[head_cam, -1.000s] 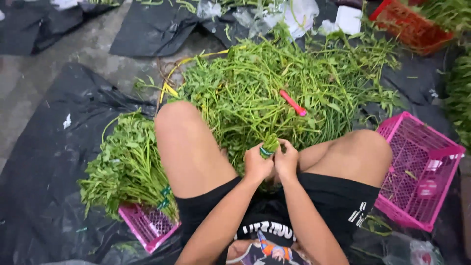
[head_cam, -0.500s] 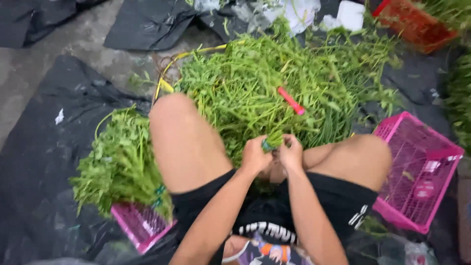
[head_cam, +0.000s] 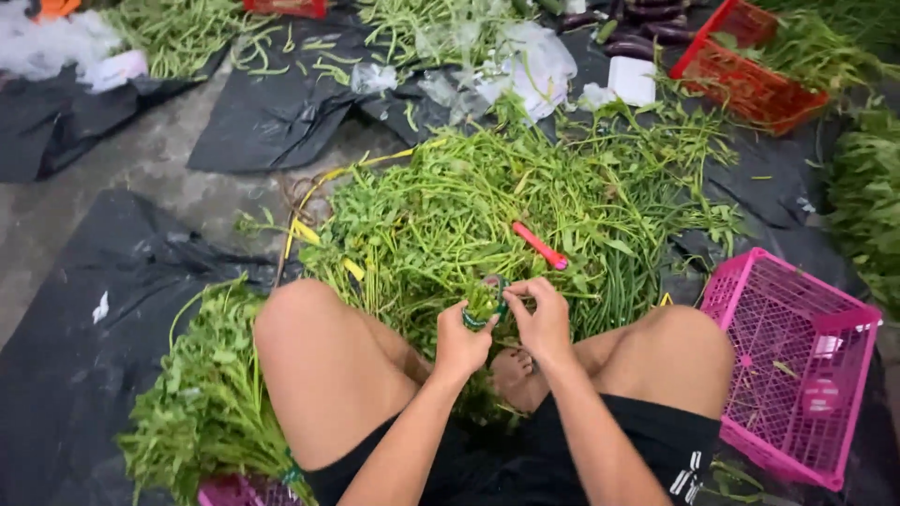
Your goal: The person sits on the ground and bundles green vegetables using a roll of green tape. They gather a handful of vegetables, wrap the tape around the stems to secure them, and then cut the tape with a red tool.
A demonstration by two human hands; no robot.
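Hands meet above the heaped loose green leafy stems (head_cam: 487, 201): left hand (head_cam: 459, 345) and right hand (head_cam: 541, 317) each pinch, fingers closed, a small bundle of green stems (head_cam: 486, 302) ringed by what seems a green band (partly hidden), near a pink plastic-handled tool (head_cam: 539, 245).

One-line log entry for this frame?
left hand: holds green band | right hand: pinches band at small bunch of stems | loose greens pile ahead | pink crate at right
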